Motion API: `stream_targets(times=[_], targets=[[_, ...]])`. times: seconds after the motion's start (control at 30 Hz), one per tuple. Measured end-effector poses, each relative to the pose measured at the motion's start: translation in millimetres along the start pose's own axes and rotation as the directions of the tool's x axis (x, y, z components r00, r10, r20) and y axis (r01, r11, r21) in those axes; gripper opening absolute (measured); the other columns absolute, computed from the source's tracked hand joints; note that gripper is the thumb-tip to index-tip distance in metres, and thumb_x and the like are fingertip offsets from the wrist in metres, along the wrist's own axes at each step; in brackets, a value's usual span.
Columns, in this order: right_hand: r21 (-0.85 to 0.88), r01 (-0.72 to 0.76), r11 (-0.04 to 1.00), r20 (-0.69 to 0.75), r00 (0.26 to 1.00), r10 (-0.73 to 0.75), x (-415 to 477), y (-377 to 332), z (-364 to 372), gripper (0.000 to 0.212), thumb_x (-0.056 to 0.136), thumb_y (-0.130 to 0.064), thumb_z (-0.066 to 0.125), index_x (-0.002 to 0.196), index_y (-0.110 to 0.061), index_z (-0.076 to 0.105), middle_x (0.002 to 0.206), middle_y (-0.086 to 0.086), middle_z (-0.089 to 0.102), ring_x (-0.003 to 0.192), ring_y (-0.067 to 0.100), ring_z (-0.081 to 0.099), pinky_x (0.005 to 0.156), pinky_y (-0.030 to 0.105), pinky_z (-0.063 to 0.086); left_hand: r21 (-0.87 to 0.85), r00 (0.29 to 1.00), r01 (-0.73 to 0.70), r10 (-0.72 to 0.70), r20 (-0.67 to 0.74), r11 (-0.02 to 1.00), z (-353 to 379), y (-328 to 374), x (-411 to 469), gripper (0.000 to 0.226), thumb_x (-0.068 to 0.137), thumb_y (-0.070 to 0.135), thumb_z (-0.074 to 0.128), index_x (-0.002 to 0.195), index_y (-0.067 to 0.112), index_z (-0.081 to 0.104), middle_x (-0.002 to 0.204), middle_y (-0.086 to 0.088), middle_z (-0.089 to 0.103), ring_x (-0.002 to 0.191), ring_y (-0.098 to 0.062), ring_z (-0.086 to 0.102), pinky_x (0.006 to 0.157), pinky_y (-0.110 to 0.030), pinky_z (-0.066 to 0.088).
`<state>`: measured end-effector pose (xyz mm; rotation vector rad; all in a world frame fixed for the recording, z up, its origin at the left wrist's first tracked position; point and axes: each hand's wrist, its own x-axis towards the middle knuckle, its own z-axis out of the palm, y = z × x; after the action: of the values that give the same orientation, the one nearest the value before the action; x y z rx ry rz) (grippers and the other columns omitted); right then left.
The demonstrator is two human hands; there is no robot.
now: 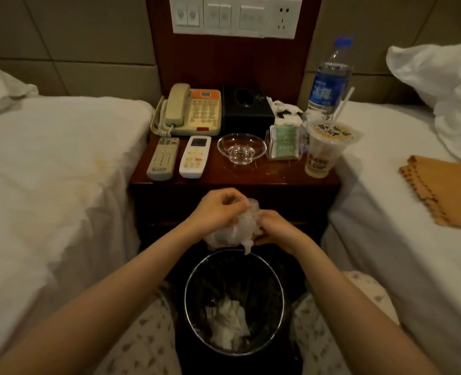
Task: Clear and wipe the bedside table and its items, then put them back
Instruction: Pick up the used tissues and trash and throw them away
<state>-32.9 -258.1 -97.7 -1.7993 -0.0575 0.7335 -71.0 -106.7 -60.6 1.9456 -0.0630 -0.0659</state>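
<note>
My left hand (pixel 218 209) and my right hand (pixel 276 228) both grip a crumpled clear plastic wrapper (pixel 237 231) just above a black waste bin (pixel 194 315) holding white tissue. Behind them stands the dark wooden bedside table (pixel 272 177). On it lie a beige telephone (pixel 191 110), two remotes (pixel 163 158) (pixel 195 156), a black tissue box (pixel 247 108), a glass ashtray (pixel 241 148), a holder of green packets (pixel 284 143), crumpled tissues (pixel 284 108), a water bottle (pixel 329 79) and a drink cup with a straw (pixel 325 150).
Beds with white sheets flank the table on the left (pixel 48 171) and right (pixel 399 212). A folded orange cloth (pixel 445 190) lies on the right bed, with a pillow (pixel 440 77) behind it. A wall panel of switches and a socket (pixel 234 16) is above the table.
</note>
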Motion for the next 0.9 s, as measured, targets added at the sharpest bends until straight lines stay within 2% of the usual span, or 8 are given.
stream_targets(times=[0.17,0.37,0.5,0.6,0.67,0.73,0.83,0.9], targets=[[-0.415,-0.225,0.882,0.013,0.967,0.253,11,34,16,0.010,0.090,-0.013,0.050,0.093,-0.008,0.058,0.082,0.007,0.059,0.072,0.018,0.059,0.064,0.029,0.051,0.202,0.952,0.233,-0.266,0.152,0.951,12,-32,-6,0.013,0.094,0.020,0.053,0.095,0.015,0.066,0.071,0.005,0.058,0.064,-0.007,0.055,0.059,-0.019,0.046],[-0.356,-0.379,0.854,0.016,0.912,0.411,12,41,17,0.026,0.093,-0.018,0.051,0.116,-0.006,0.054,0.106,0.015,0.055,0.086,0.029,0.062,0.075,0.038,0.056,0.448,0.792,0.390,-0.542,0.283,0.804,12,-35,-12,0.020,0.096,0.024,0.047,0.112,0.015,0.055,0.087,-0.001,0.056,0.075,-0.016,0.057,0.060,-0.026,0.050],[-0.355,-0.329,0.875,-0.102,0.944,0.314,4,27,14,0.025,0.095,-0.019,0.049,0.118,-0.008,0.053,0.090,0.008,0.055,0.063,0.022,0.064,0.053,0.027,0.055,0.476,0.763,0.401,-0.573,0.299,0.782,11,-24,-6,0.028,0.096,0.016,0.045,0.124,0.014,0.048,0.090,0.000,0.052,0.079,-0.017,0.058,0.073,-0.032,0.053],[-0.298,-0.126,0.946,-0.310,0.950,0.029,-5,11,4,0.015,0.094,-0.019,0.049,0.105,-0.017,0.060,0.085,0.001,0.060,0.062,0.018,0.064,0.056,0.030,0.054,0.433,0.818,0.368,-0.508,0.269,0.823,8,-7,9,0.028,0.095,0.017,0.046,0.123,0.017,0.049,0.090,0.003,0.053,0.074,-0.011,0.057,0.064,-0.026,0.049],[-0.304,0.069,0.950,-0.534,0.813,-0.230,-15,-2,-4,0.012,0.089,-0.016,0.052,0.090,-0.020,0.064,0.081,-0.001,0.063,0.072,0.019,0.065,0.065,0.032,0.053,0.385,0.871,0.324,-0.431,0.235,0.864,6,10,21,0.025,0.095,0.019,0.047,0.119,0.020,0.052,0.090,0.005,0.053,0.073,-0.008,0.058,0.059,-0.022,0.047],[-0.330,0.232,0.915,-0.714,0.572,-0.403,-30,-19,-16,0.012,0.085,-0.011,0.054,0.082,-0.021,0.060,0.088,-0.002,0.062,0.081,0.016,0.060,0.070,0.026,0.044,0.321,0.911,0.275,-0.352,0.213,0.906,4,31,35,0.018,0.095,0.020,0.048,0.113,0.022,0.053,0.094,0.006,0.055,0.075,-0.008,0.059,0.061,-0.022,0.049],[-0.396,0.356,0.846,-0.829,0.258,-0.497,-47,-43,-39,0.017,0.077,-0.005,0.058,0.092,-0.013,0.058,0.107,0.008,0.053,0.096,0.021,0.053,0.080,0.025,0.041,0.217,0.956,0.193,-0.233,0.178,0.957,6,61,52,0.013,0.096,0.020,0.049,0.108,0.023,0.053,0.099,0.005,0.057,0.076,-0.007,0.061,0.062,-0.022,0.051],[-0.425,0.348,0.836,-0.848,0.170,-0.502,-50,-52,-56,0.034,0.075,-0.006,0.061,0.108,-0.010,0.053,0.121,0.011,0.045,0.113,0.023,0.043,0.087,0.017,0.031,0.156,0.980,0.135,-0.155,0.125,0.978,12,77,64,0.017,0.095,0.019,0.050,0.112,0.021,0.053,0.104,0.002,0.058,0.076,-0.009,0.061,0.064,-0.023,0.052]])
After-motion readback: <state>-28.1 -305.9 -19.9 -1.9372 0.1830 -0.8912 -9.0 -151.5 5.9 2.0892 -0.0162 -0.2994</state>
